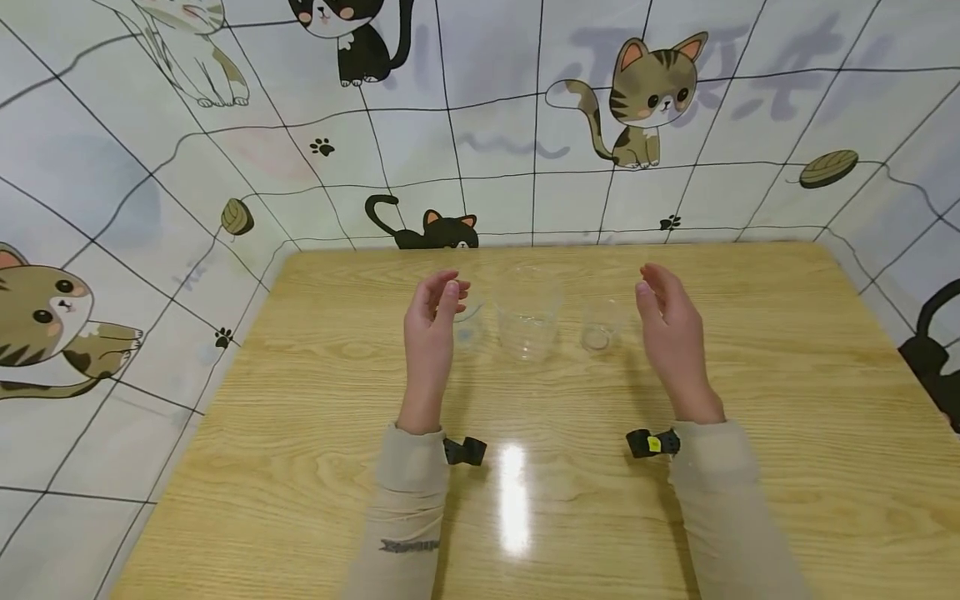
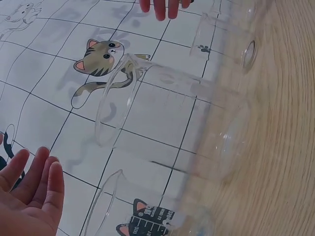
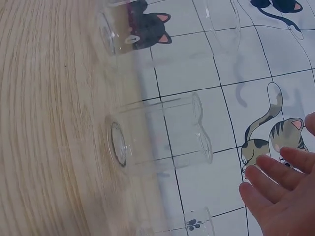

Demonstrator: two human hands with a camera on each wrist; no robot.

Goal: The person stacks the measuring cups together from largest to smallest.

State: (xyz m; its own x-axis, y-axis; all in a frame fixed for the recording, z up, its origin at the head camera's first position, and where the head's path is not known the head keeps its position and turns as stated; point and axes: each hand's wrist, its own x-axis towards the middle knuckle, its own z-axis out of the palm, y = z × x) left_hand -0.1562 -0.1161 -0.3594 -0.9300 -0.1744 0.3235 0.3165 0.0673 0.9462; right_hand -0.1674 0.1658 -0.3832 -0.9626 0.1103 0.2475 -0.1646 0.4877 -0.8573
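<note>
My left hand (image 1: pixel 431 325) is above the table's far half, its fingers loosely bent and holding nothing. Close to its fingertips stands a clear beaker (image 1: pixel 468 329), partly hidden by the hand; white printed graduations show on this beaker (image 2: pixel 152 221) in the left wrist view. To the right is a larger clear glass vessel (image 1: pixel 528 325), upright. A smaller clear glass (image 1: pixel 598 325) stands between that vessel and my right hand (image 1: pixel 670 333), which hovers with fingers slightly bent, touching nothing. Part of another clear glass (image 3: pixel 204 223) shows at the bottom of the right wrist view.
The wooden table (image 1: pixel 300 467) ends at the back against a white wall covering (image 1: pixel 495 142) printed with cats and grid lines. Similar covering rises at left and right. Bright light reflects off the table between my forearms. A black band (image 1: pixel 465 451) sits at my left wrist.
</note>
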